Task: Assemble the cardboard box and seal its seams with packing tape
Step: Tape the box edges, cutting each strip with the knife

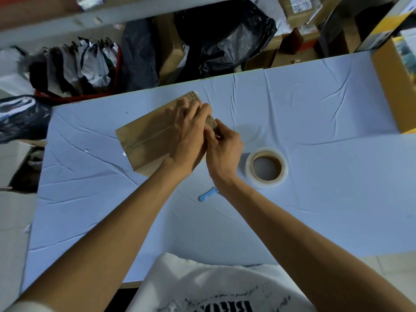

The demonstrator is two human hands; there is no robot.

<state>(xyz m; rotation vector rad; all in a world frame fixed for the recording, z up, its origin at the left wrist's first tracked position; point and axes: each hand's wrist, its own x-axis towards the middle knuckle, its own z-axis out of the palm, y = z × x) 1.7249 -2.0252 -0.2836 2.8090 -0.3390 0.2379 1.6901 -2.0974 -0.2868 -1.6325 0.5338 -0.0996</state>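
A small brown cardboard box (146,136) lies closed on the white-covered table (315,109), with clear tape shining along its middle seam. My left hand (189,136) lies flat on the box's top, fingers spread toward the far right corner. My right hand (225,149) pinches at the box's right end, fingertips against the edge beside my left hand. A roll of clear packing tape (267,167) lies flat on the table just right of my right hand. A small blue cutter (208,195) rests on the cloth, partly hidden under my right wrist.
Beyond the table's far edge stand black plastic bags (225,34), silver mailers (90,64) and stacked cartons (299,10). A large open cardboard box (394,86) sits at the table's right end. My white shirt (213,289) fills the near edge.
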